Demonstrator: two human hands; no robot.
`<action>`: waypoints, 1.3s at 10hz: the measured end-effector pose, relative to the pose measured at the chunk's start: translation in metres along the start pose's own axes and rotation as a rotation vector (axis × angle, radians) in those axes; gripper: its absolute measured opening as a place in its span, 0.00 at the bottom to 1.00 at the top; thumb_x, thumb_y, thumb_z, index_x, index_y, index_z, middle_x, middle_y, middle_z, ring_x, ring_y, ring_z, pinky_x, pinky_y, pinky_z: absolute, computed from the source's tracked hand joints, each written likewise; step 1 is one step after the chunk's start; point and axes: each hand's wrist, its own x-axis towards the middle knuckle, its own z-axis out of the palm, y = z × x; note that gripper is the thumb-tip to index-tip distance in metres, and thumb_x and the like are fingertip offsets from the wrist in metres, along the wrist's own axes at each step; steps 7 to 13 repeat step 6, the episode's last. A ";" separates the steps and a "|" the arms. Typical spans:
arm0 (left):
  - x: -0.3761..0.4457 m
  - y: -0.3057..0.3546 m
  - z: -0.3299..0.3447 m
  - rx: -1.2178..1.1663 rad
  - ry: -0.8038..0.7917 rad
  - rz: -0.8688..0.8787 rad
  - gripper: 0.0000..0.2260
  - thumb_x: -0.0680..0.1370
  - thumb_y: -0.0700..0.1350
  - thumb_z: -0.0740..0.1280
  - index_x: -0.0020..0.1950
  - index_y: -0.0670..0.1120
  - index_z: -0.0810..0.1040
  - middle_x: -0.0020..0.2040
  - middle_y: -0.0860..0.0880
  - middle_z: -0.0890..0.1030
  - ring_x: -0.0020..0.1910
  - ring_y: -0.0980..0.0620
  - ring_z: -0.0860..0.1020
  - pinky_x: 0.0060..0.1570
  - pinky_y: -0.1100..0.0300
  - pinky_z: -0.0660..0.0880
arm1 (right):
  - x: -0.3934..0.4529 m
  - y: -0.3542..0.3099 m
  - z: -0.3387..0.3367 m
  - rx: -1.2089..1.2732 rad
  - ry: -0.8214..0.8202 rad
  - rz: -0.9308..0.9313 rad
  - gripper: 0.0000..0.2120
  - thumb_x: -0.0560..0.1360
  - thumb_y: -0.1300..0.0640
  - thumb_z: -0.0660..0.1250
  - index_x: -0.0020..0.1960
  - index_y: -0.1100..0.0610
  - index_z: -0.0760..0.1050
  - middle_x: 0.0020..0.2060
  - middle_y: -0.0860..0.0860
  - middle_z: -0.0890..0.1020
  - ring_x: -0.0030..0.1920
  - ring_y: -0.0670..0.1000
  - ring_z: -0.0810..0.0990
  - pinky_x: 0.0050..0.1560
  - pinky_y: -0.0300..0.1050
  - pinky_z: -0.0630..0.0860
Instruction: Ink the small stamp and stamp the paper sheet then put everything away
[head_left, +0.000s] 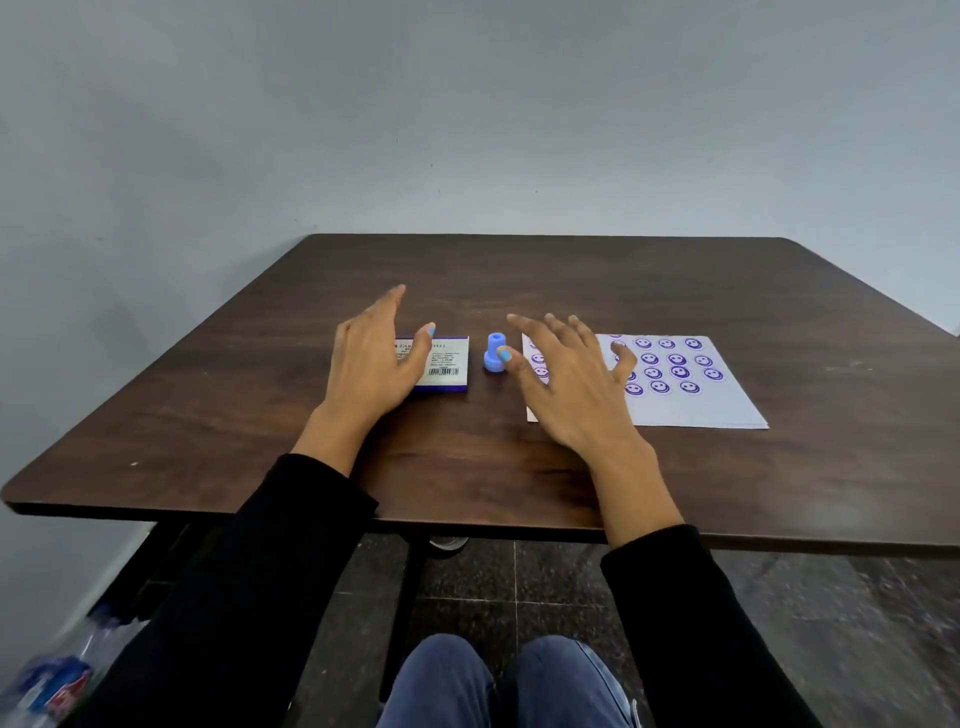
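Hovering spread-fingered, grasping nothing: left hand (371, 364) and right hand (569, 382) flanking the small stamp (494, 354). Left of stamp, ink pad box (447, 366); right, paper sheet (691, 400).

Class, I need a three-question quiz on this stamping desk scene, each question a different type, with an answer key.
1. True or false: the small blue plastic stamp stands upright between the white-and-blue ink pad box and the white paper sheet.
2. Multiple choice: the marks on the sheet are A) stars B) purple smiley faces C) letters.
3. Fill in: the left hand and right hand are both ____, holding nothing, above the dark brown wooden table.

Key: 1 true; 2 B; 3 open.
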 end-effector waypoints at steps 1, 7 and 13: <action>0.000 0.004 -0.001 0.024 0.010 0.005 0.24 0.80 0.50 0.58 0.73 0.42 0.61 0.71 0.42 0.69 0.71 0.44 0.67 0.71 0.47 0.61 | 0.000 -0.001 -0.003 0.019 0.051 0.011 0.21 0.80 0.42 0.50 0.72 0.41 0.60 0.75 0.49 0.61 0.76 0.49 0.53 0.71 0.60 0.45; 0.056 0.059 -0.028 0.244 0.124 0.076 0.27 0.80 0.48 0.50 0.76 0.38 0.49 0.77 0.40 0.56 0.77 0.46 0.50 0.74 0.50 0.44 | 0.079 -0.033 -0.049 0.101 0.296 -0.082 0.25 0.81 0.46 0.46 0.75 0.52 0.54 0.77 0.51 0.54 0.77 0.47 0.48 0.75 0.48 0.43; 0.056 0.059 -0.028 0.244 0.124 0.076 0.27 0.80 0.48 0.50 0.76 0.38 0.49 0.77 0.40 0.56 0.77 0.46 0.50 0.74 0.50 0.44 | 0.079 -0.033 -0.049 0.101 0.296 -0.082 0.25 0.81 0.46 0.46 0.75 0.52 0.54 0.77 0.51 0.54 0.77 0.47 0.48 0.75 0.48 0.43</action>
